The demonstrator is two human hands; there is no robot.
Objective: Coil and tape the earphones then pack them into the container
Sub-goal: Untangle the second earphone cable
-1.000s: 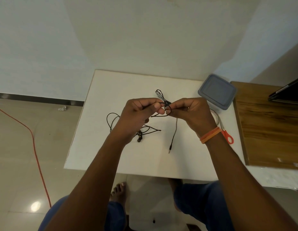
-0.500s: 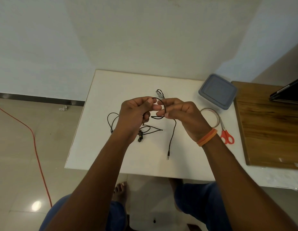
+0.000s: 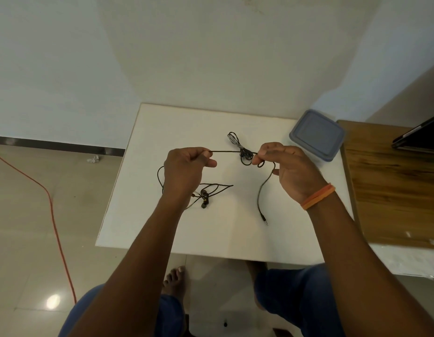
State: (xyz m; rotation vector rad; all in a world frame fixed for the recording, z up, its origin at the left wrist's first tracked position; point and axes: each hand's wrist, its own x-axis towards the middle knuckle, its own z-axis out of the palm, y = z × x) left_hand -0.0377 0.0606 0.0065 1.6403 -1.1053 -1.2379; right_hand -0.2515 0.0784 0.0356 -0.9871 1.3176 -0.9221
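**Earphone cable stretched between two hands**

At frame centre, the left hand (image 3: 186,169) pinches the earphones (image 3: 225,152) cable; the right hand (image 3: 286,166) pinches a small loop of it. The plug (image 3: 264,217) dangles lower right; the earbuds (image 3: 204,198) lie on the white table (image 3: 147,215). The grey lidded container (image 3: 316,135) sits upper right.

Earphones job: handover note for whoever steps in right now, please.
Left hand: pinches the earphone cable, pulled taut toward the right hand.
Right hand: grip on a small loop of the same cable; the plug end hangs down to the white table.
Earbuds lie on the table below the left hand, cable loose around them.
A second, bundled earphone set lies on the table behind the hands.
Container: back right of the table, lid on.
Done: first loop only.
Left: finish the coil, tape it, open the container, pack.
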